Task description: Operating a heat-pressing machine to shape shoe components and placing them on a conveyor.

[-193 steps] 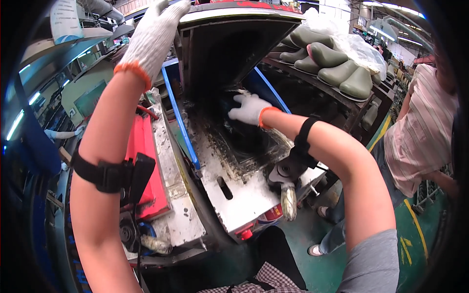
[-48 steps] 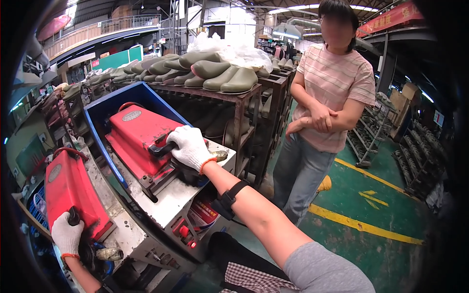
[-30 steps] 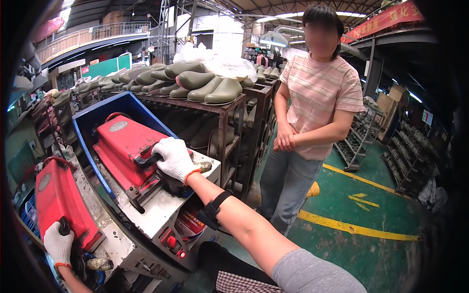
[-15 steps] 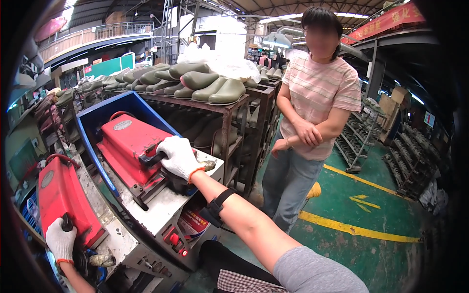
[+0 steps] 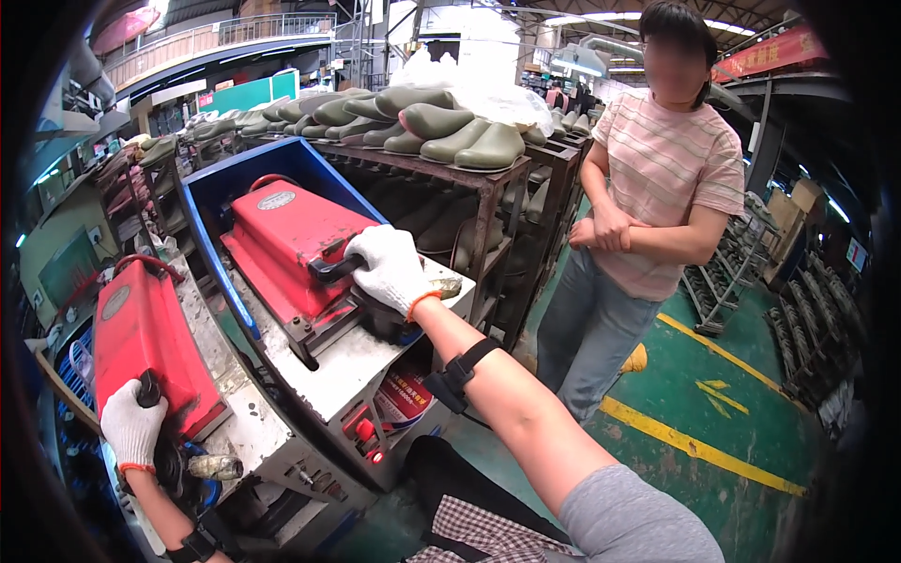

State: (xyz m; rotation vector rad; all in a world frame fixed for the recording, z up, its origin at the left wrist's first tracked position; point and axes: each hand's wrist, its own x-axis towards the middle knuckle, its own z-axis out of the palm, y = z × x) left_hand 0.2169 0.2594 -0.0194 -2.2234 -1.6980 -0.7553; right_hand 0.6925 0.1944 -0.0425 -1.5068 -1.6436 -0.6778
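One black handle (image 5: 147,388) sits in the closed left grip (image 5: 134,422), another handle (image 5: 330,270) in the closed right grip (image 5: 389,266).

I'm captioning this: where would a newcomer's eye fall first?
Probably on the two red tapered covers at left, with the white-gloved left hand on the left one's black handle and the white-gloved right hand on the other's. Behind them, olive-green shoes crowd a brown rack. At right stands a person in a pink striped T-shirt.
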